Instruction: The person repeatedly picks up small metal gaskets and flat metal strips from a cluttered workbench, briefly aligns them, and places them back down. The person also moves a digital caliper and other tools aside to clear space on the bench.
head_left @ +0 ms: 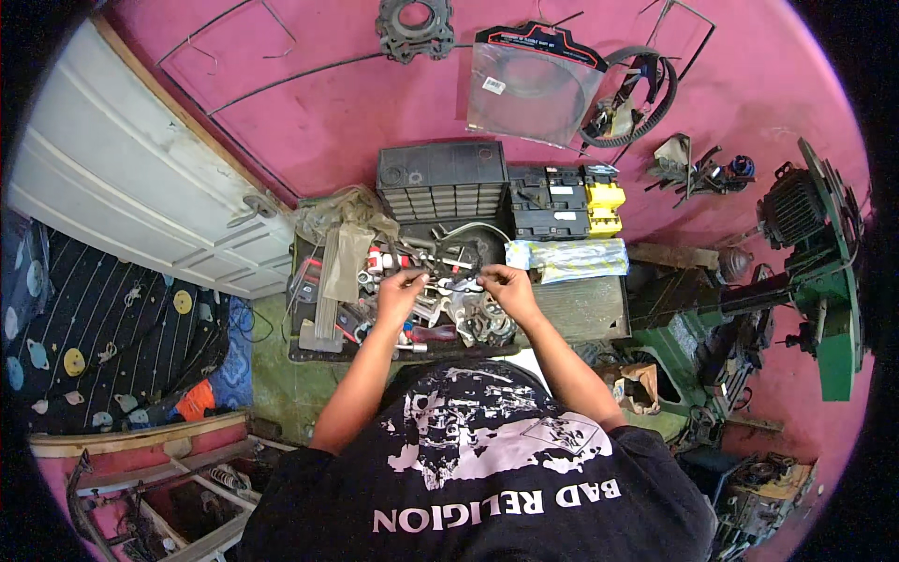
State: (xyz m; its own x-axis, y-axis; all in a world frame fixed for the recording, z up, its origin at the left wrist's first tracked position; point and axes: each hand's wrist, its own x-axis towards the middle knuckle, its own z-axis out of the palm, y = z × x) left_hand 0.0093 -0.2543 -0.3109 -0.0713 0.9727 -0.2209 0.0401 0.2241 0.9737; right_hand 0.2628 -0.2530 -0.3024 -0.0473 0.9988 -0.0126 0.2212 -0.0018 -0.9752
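Both hands are over a cluttered workbench tray of tools and metal parts. My left hand (403, 292) is closed in a pinch, its fingertips beside some small shiny metal pieces (454, 284). Across from it, my right hand (508, 292) is pinched too, thumb and forefinger together. Whatever sits between the fingers is too small to make out. Just below the right hand lies a round metal engine part (489, 318). A screwdriver-like tool with a dark red handle (433, 332) rests near the tray's front edge, and wrenches and sockets lie around it.
A black drawer cabinet (442, 183) stands at the back, with black batteries (551, 201) and yellow boxes (604, 208) to its right. A blue-and-yellow wrapped package (567, 259) lies right of the tray. Green machinery (670, 342) stands farther right; a white door (140, 169) is left.
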